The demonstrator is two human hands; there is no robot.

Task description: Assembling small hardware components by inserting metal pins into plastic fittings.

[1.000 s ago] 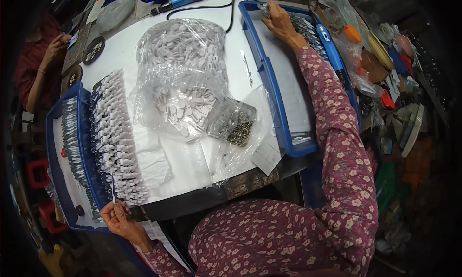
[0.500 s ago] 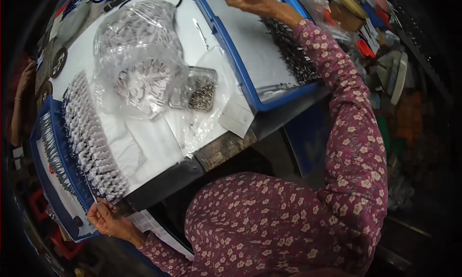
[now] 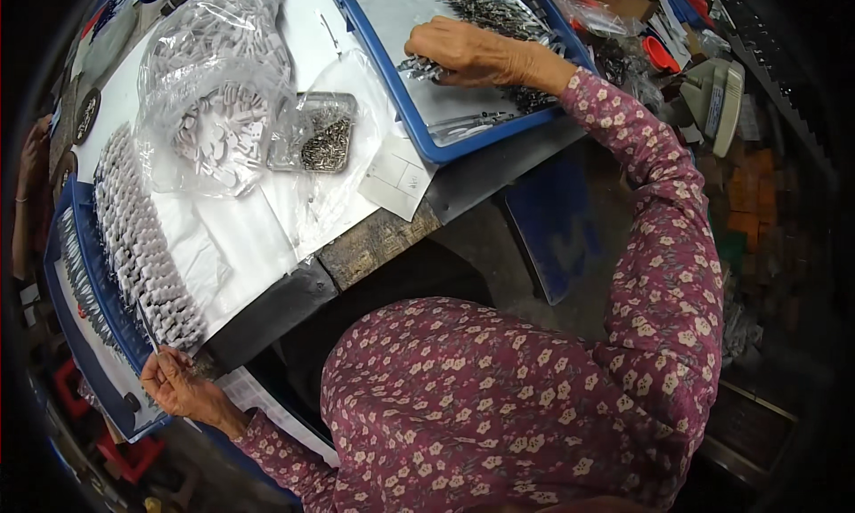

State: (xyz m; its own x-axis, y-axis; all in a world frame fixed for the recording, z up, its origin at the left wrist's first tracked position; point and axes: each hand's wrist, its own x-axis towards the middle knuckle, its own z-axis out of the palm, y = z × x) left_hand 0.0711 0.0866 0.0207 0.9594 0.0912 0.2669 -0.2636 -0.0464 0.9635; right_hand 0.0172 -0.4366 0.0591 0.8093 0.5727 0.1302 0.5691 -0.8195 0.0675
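At the lower left, my left hand point(image 3: 183, 388) pinches the end of a thin metal rod point(image 3: 147, 324) beside the table's corner. Rows of small white-topped pieces point(image 3: 138, 237) stand packed just above that hand. My right hand point(image 3: 472, 54) is over the blue-rimmed tray point(image 3: 419, 126), fingers curled round a bunch of small dark metal pieces point(image 3: 419, 69) that stick out under them. More dark metal pieces point(image 3: 468, 5) lie in the tray beyond the hand and under it. The right fingertips are partly hidden.
A clear plastic bag point(image 3: 223, 121) of white parts lies mid-table, next to a clear box point(image 3: 334, 112) of small metal bits. A paper slip point(image 3: 394, 176) overhangs the near edge. Another blue tray point(image 3: 76, 299) stands at the left. Another person's arm point(image 3: 27, 183) shows at far left.
My right hand has come nearer from the tray's far side, the metal pieces still in its fingers. My left hand keeps its pinch by the corner. The whole view has shifted slightly.
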